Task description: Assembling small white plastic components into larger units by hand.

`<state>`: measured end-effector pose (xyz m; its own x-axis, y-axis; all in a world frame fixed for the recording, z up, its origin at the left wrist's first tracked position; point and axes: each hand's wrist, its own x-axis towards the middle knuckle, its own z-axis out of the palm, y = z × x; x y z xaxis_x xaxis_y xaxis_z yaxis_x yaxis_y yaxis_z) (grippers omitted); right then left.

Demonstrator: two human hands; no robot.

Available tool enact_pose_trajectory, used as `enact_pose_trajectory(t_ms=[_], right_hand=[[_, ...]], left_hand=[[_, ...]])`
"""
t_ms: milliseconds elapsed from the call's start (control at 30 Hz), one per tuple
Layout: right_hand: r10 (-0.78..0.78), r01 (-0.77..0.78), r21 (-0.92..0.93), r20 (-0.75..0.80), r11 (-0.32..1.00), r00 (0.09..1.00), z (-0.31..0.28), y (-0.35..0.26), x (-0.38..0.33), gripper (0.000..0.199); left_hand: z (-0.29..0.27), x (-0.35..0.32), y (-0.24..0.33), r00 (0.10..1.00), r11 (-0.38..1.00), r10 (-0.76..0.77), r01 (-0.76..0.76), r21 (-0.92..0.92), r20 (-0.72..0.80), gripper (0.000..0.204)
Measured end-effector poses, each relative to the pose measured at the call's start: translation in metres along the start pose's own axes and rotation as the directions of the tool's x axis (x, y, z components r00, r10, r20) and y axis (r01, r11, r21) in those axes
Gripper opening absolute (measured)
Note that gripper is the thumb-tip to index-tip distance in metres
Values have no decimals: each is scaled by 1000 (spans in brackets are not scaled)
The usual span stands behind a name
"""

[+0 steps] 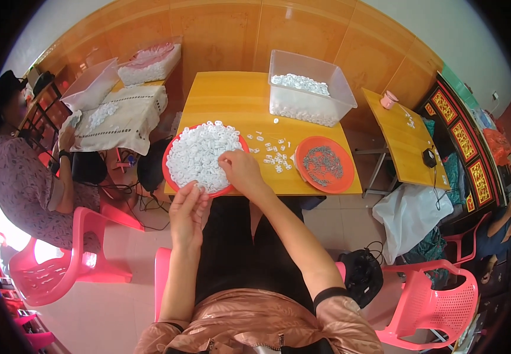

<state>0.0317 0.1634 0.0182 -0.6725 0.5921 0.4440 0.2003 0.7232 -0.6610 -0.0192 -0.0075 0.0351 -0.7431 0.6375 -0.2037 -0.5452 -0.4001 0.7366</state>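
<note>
A red round basin (168, 174) is heaped with small white plastic pieces (201, 152), some showing holes. At its near rim, my left hand (187, 213) is closed in a pinch with the fingertips up, on what looks like one small white plastic piece. My right hand (242, 171) hovers at the basin's right side, over the heap, thumb and fingers pressed together; whatever they hold is hidden. To the right, loose white pieces (277, 158) lie scattered on the yellow table (226, 94). Beyond them, an orange-red plate (345, 177) bears many thin grey metal bits, like small nails or screws.
A clear plastic bin (320, 109) of white pieces stands at the table's back right. A seated person (37, 165) works at a cloth-covered table (120, 127) on the left. Pink plastic chairs (435, 301) stand on both sides. Another yellow table (400, 141) is at right.
</note>
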Motion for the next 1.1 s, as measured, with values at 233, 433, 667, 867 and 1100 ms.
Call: enact_pose_trajectory(t_ms=[233,433,667,867,1100], right_hand=[[-40,43,-116,30,992,999,33,-7,30,16],[-106,135,-289,115,948,988,58,18,40,12],[-24,25,139,-7,990,1000,25,1,15,19],[327,-495,811,397,311,857,-38,-53,-39,25],[322,-381,888,292,259,901,-58,-62,-77,24]], left_hand=[[-8,4,14,998,998,51,-52,-31,-21,23],[-3,0,8,1000,999,-7,7,-42,10,22],[-1,-2,5,999,998,-37,37,-47,-7,20],[5,-9,-4,998,999,-46,46,3,29,17],[21,-31,-9,974,993,-72,90,-80,214,13]])
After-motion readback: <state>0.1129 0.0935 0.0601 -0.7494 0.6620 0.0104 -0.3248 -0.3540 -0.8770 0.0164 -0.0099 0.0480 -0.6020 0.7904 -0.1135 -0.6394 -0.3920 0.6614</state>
